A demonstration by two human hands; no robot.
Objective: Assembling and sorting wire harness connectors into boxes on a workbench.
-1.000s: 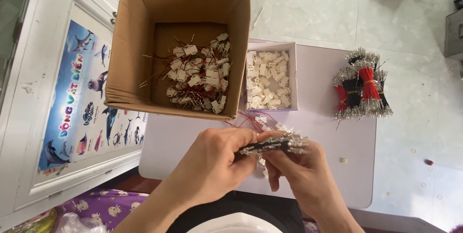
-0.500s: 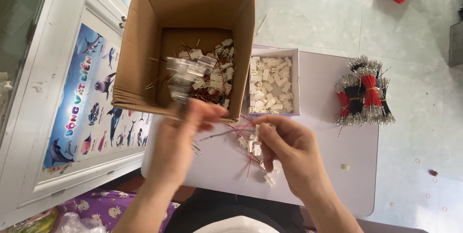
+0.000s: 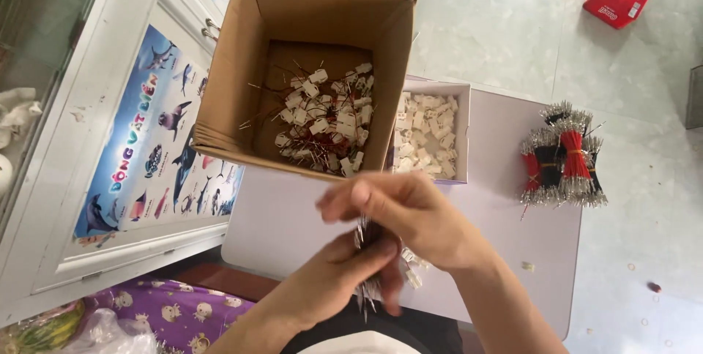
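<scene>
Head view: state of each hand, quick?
Left hand: closed on a bundle of thin silver-tipped wires.
Right hand: fingers curled over the same bundle from above; firm grip cannot be told.

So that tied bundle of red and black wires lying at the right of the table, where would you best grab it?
Take the wire bundle around its banded middle, coming from above. The bristly metal tips fan out at both ends, while the waist is narrow and tied, so the wires stay together there.

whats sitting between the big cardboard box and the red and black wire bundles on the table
In the head view, a small white tray of white connectors sits between the cardboard box and the wire bundles, touching the box.
</scene>
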